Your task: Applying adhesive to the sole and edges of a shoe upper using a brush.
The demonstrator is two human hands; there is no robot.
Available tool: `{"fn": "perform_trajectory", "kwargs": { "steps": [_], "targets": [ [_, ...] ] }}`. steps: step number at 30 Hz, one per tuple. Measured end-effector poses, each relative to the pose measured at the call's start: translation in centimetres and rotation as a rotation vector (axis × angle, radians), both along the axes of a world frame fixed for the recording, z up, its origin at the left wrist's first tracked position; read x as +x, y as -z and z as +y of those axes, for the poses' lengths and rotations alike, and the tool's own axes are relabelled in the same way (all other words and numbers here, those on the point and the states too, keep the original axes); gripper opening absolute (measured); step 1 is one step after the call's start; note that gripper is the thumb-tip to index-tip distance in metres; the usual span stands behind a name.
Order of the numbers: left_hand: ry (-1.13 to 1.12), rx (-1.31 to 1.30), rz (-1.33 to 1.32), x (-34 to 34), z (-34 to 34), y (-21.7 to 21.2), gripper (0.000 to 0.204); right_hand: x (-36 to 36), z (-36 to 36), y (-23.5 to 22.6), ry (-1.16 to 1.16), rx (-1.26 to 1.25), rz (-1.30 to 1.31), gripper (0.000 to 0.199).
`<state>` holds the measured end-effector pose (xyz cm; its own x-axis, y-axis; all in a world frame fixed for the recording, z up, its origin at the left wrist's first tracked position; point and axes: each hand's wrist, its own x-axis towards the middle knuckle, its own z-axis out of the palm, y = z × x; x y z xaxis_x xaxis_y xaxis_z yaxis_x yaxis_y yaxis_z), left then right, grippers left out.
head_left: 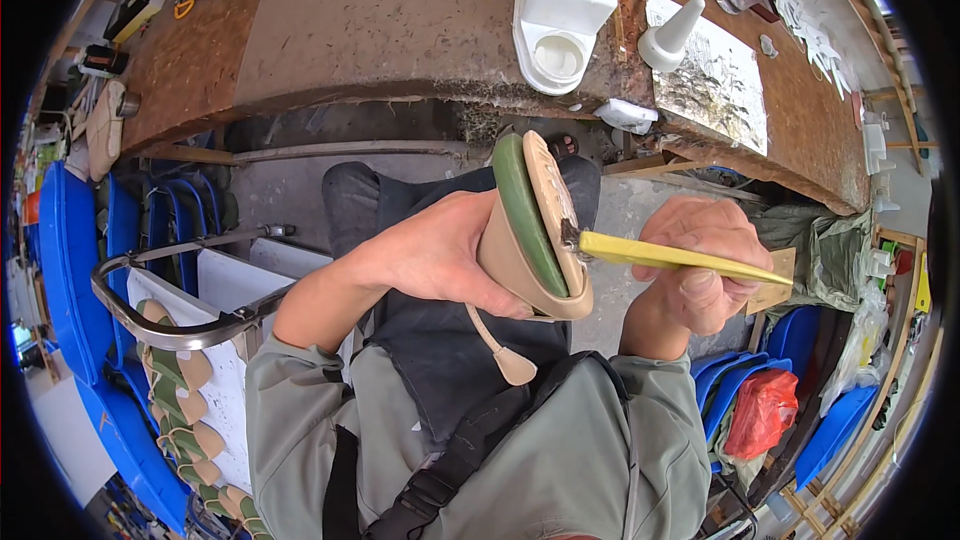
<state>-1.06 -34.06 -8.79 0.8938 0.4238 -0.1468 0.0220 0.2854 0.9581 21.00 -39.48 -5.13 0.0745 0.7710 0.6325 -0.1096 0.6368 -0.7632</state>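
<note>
My left hand (440,250) is wrapped around a beige shoe (500,252) with a green part (528,210) set into it, which looks like a shoe last. A narrow beige strap with a rounded tab (512,365) dangles below the shoe. Between the fingers of my right hand (708,255) is a brush (650,252) with a flat yellow handle. The brush's dark bristle end meets the pale, wrinkled edge of the shoe. Both hands are over my lap.
Ahead runs a brown workbench (390,30) with a white plastic pot (565,0), a white cone-tipped bottle (672,37) and stained paper (745,90). Left is a metal-framed rack (185,333) holding several beige-green pieces. Blue trays (75,270) and a red bag (762,412) flank me.
</note>
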Motion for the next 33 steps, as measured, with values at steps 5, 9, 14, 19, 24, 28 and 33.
{"fn": "perform_trajectory", "kwargs": {
  "steps": [5, 9, 14, 19, 24, 28, 33],
  "targets": [
    [0.025, -0.035, 0.015, 0.0, 0.1, -0.3, 0.067, 0.7, 0.8, 0.5, -0.066, 0.191, -0.128, 0.019],
    [0.037, -0.087, 0.014, 0.0, 0.2, -0.5, 0.066, 0.7, 0.6, 0.8, -0.06, 0.195, -0.129, 0.019],
    [0.058, -0.121, -0.007, 0.0, 0.3, -0.7, 0.064, -0.2, -0.6, 0.4, 0.055, 0.032, 0.064, 0.024],
    [0.08, -0.16, -0.063, 0.0, 0.3, -0.5, 0.062, 0.1, -0.9, 0.9, 0.035, 0.061, 0.062, 0.025],
    [0.112, -0.212, -0.065, 0.1, 0.3, -0.3, 0.063, 0.7, -0.5, 0.5, 0.019, 0.062, 0.022, 0.022],
    [0.13, -0.166, -0.046, -0.2, 0.4, -0.6, 0.063, 0.3, 0.5, -0.3, 0.011, 0.041, 0.085, 0.02],
    [0.121, -0.188, 0.002, -0.6, 0.7, -1.0, 0.062, 1.4, 1.1, 0.2, -0.177, 0.232, -0.096, 0.02]
  ]
}}
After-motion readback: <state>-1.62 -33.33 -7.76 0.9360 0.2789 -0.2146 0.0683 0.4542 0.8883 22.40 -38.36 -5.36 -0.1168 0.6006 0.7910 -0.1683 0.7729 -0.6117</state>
